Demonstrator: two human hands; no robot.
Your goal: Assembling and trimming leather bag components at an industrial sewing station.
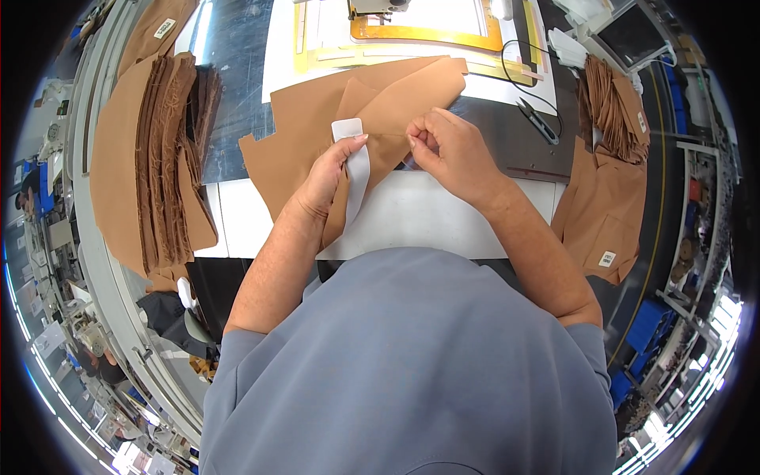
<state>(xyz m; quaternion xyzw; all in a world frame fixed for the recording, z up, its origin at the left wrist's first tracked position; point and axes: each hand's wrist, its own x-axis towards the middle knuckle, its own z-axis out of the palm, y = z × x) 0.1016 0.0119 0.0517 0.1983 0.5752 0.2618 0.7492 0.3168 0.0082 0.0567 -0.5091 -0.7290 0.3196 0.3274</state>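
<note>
My left hand (pixel 326 176) is closed on a brown fabric piece (pixel 305 111), its thumb pressing a white strip (pixel 359 162) against the cloth. The fabric lies partly folded over the table's near part, and its lower end hangs towards my body. Just right of the cloth's folded edge, my right hand (pixel 457 155) is pinched shut, fingertips together. Whatever is between those fingertips is too small to make out.
A yellow-edged sewing frame (pixel 427 38) lies under the machine head (pixel 378 6). Thread snips (pixel 539 120) rest on the dark tabletop at right. Stacked brown pieces (pixel 162 158) stand at left; more brown cloth (pixel 606 202) hangs at right, below a monitor (pixel 631 36).
</note>
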